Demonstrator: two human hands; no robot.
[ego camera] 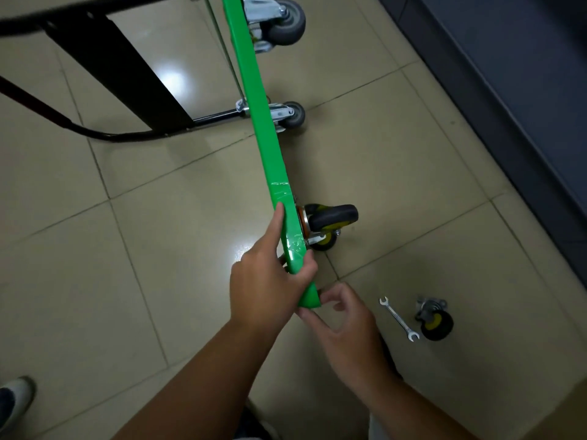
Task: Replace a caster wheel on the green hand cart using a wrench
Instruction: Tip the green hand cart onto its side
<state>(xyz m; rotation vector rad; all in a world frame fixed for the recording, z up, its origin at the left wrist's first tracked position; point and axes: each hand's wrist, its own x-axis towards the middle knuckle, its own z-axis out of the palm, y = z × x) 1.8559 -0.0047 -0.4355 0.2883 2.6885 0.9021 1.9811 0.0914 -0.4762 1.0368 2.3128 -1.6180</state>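
the green hand cart [254,90] stands tipped on its side on the tiled floor [127,249], so that its deck shows as one narrow green edge running from the top of the view down to the person's hands.

the left hand [270,287] grips the near end of that edge: the thumb lies up along the cart's left face and the fingers curl over onto the right face. the right hand [346,325] is just below it at the cart's nearest corner, fingers bent, with thumb and forefinger pinching the corner tip.

on the right face of the cart, just beyond the left hand, a black and yellow caster [330,220] is mounted and sticks out sideways. farther along the same face sit two grey casters, one midway [293,115] and one at the far end [286,25].

to the right of the cart's near corner, well apart from it, a double-ended wrench [398,318] lies flat on the floor, and just beside it on its far side lies a loose caster wheel [433,322] with a yellow hub.

left of the cart, its black handle frame [111,65] lies across the floor. a dark cabinet base [508,90] runs along the right of the cart, beyond the casters. a shoe [14,398] shows far to the left of the cart's near end.
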